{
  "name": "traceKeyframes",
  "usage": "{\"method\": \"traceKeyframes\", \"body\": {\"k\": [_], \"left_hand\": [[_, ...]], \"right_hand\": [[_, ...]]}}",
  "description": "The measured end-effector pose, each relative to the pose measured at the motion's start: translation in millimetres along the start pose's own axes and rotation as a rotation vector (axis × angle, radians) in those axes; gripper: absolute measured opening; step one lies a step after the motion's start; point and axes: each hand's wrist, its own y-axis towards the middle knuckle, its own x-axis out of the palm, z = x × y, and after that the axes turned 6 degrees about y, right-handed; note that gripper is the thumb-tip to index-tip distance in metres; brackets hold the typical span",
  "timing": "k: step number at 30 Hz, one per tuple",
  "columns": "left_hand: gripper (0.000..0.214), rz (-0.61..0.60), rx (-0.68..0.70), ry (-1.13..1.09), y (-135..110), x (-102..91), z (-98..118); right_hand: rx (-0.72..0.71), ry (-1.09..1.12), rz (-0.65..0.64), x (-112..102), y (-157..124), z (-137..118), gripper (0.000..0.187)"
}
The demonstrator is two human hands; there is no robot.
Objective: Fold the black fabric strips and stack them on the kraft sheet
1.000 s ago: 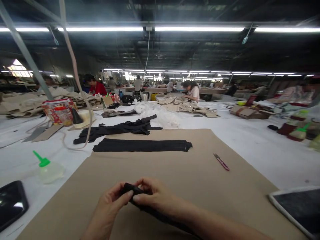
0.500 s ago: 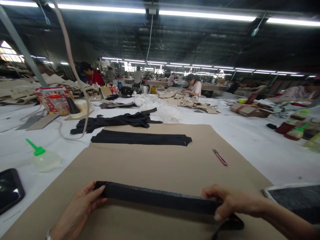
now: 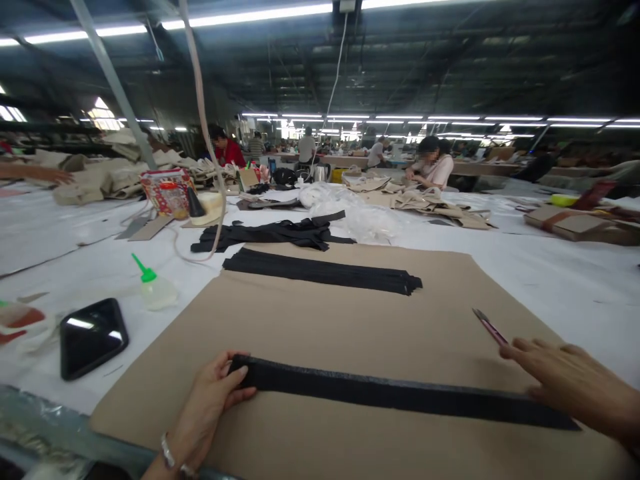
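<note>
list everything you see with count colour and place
table: one, white, foreground
sheet: one, brown, on table
stretched strip: one, black, sheet's near side
strip stack: one, black, sheet's far side
loose strips: uncounted, black, beyond stack
snips: one, pinkish, sheet's right
phone: one, black, left of sheet
bottle: one, translucent, green-spouted, beyond phone
bag: one, red patterned, back left
roll: one, cream, right of bag
plastic heap: one, clear, by loose strips
fabric pieces: uncounted, beige, background
package: one, brown, back right
hose: one, pale, hanging left
ceiling lights: several, white, overhead
co-workers: several, mixed clothing, background
left hand: one, bare, pinching strip's left end
right hand: one, bare, at strip's right end, by snips
</note>
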Motion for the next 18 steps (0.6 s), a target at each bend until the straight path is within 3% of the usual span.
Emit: {"method": "traceKeyframes", "body": {"k": [2,5,8,10,13,18], "left_hand": [[0.046,0.007,0.010,-0.005,-2.3,1.2,0.8],[0.047,0.007,0.026,-0.006,-6.4,2.4,1.5],[0.050,0.010,0.038,0.002,-8.1,2.0,0.0],[0.052,0.014,0.045,0.008,-6.3,0.7,-2.0],[0.053,0.026,0.061,0.026,-0.3,-3.8,-6.1],[0.051,0.174,0.148,0.148,6.7,-23.6,-14.3]], "right_hand": [[-0.088,0.078,-0.238,2.2,19.0,-45.6,0.029],[-0.221,0.390,-0.534,24.0,32.7,-151.9,0.029],[-0.309,0.558,-0.581,60.8,37.2,-251.9,0.032],[-0.374,0.565,-0.626,86.9,39.1,-295.8,0.038],[-0.401,0.525,-0.668,119.5,41.0,-328.5,0.032],[-0.342,0.502,-0.677,146.0,42.4,-341.0,0.016]]}}
